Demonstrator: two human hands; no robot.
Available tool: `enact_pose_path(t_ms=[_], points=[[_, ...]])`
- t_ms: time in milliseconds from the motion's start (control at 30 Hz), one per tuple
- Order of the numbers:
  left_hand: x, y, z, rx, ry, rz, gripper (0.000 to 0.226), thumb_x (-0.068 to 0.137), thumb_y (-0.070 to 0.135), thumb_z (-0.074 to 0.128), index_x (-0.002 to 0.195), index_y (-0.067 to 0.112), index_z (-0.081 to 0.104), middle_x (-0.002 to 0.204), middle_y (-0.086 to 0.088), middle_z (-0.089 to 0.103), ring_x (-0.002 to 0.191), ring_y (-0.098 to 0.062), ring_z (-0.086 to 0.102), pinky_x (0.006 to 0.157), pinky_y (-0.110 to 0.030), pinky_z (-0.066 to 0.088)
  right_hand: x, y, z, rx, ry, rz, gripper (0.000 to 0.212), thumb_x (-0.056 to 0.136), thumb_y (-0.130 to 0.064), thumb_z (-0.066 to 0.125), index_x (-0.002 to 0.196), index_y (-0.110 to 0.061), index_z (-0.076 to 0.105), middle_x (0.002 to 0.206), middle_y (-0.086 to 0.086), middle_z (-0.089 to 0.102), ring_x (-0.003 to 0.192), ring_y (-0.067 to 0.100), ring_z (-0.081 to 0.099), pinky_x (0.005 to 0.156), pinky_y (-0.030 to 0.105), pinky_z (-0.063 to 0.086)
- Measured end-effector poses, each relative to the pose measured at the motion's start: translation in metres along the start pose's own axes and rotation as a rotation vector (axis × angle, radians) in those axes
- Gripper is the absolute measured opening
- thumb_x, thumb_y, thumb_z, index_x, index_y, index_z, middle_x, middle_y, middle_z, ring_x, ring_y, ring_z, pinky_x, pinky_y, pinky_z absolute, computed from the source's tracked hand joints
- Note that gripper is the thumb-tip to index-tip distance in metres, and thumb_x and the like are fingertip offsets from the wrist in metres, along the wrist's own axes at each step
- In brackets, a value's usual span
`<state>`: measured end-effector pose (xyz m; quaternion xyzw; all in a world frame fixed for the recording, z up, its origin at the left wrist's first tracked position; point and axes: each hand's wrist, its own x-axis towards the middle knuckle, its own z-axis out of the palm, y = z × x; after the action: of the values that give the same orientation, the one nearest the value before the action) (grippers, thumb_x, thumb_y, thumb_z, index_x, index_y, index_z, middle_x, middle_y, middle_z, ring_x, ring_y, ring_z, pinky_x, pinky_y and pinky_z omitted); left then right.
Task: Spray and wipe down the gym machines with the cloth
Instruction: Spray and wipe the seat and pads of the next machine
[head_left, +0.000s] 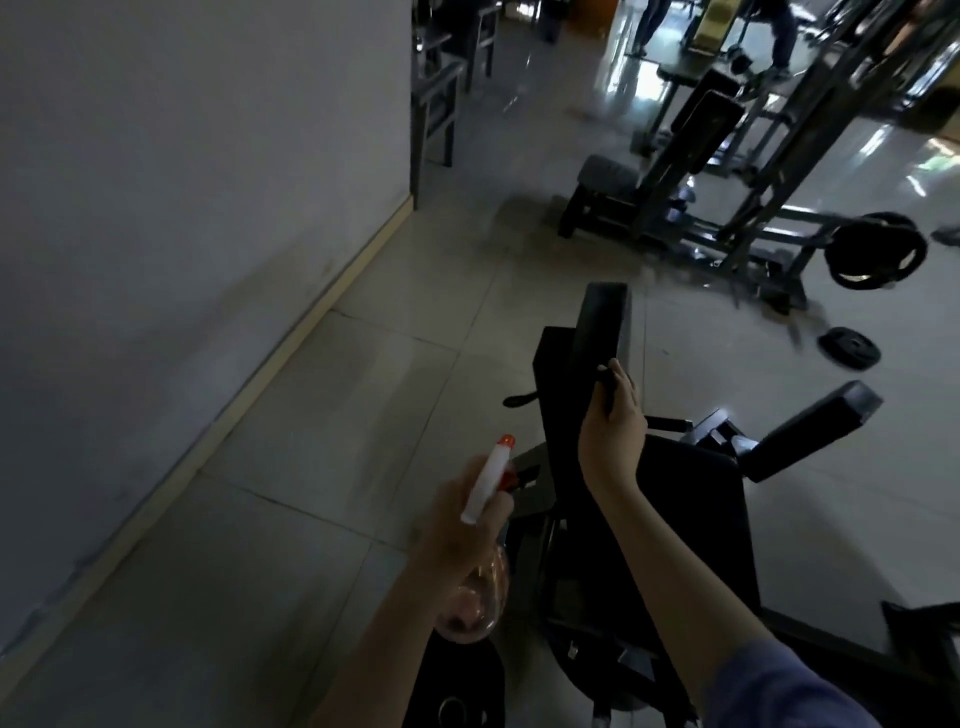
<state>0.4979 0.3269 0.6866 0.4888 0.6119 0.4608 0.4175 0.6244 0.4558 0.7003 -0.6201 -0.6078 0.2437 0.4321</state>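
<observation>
Head view, looking down at a dim gym floor. The person's left hand (462, 525) is low in the middle of the scene, its fingers wrapped round the neck of a spray bottle (484, 486). The bottle has a white head with an orange-red nozzle tip pointing to the far side, a red trigger, and a clear, rounded, pink-tinted body hanging below the hand.

The right hand (615, 415) reaches farther out, just right of the bottle. Its fingers are curled round a dark cloth (607, 392), held against the near right edge of an upright black pad (602, 322). The cloth is as dark as the pad, so its outline is hard to make out. A blue sleeve (779, 686) covers the upper arm at the near right.

The pad belongs to a black gym machine (691, 509) that fills the near middle, with a wide black seat below the right forearm. A grey wall (182, 208) runs along the left, above a pale tiled floor (337, 415). At the far right stands another machine (727, 171), with a loose weight plate (849, 348) lying on the floor near it.
</observation>
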Motion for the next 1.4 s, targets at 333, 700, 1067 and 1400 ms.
enact_pose_path(t_ms=[333,700,1067,1400], points=[[0.009,0.022,-0.006,0.001,0.018,0.004,0.013,0.084,0.023,0.054,0.087,0.036,0.055,0.081,0.012,0.059,0.075,-0.006,0.056,0.059,-0.003,0.041,0.005,0.002,-0.002,0.061,-0.047,-0.022,0.039,0.1,-0.019,0.043,0.137,-0.009,0.047,0.146,0.003,0.041,0.139,0.017,0.032,0.112,0.03,0.029],[0.104,0.018,-0.049,0.07,-0.352,0.096,0.017,0.073,0.027,0.046,0.084,0.032,0.057,0.072,0.005,0.06,0.065,-0.003,0.054,0.062,-0.022,0.041,0.001,0.002,0.01,0.304,0.42,0.455,0.032,0.1,-0.024,0.041,0.12,-0.006,0.059,0.108,0.013,0.064,0.099,0.026,0.059,0.083,0.034,0.044],[0.161,0.013,-0.06,0.048,-0.795,0.093,0.017,0.072,0.027,0.051,0.085,0.036,0.059,0.086,-0.009,0.063,0.079,-0.018,0.057,0.073,-0.033,0.045,0.001,-0.017,0.024,0.295,0.676,0.739,0.038,0.102,-0.025,0.036,0.13,-0.004,0.051,0.122,0.009,0.056,0.112,0.023,0.052,0.089,0.027,0.037],[0.175,0.026,-0.054,0.059,-0.839,0.042,0.01,0.089,0.008,0.055,0.082,0.012,0.06,0.075,-0.008,0.055,0.068,-0.02,0.05,0.062,-0.033,0.039,0.005,-0.022,0.024,0.914,1.115,1.048,0.047,0.102,-0.016,0.029,0.148,-0.026,0.028,0.145,0.008,0.039,0.125,0.029,0.045,0.096,0.037,0.041]])
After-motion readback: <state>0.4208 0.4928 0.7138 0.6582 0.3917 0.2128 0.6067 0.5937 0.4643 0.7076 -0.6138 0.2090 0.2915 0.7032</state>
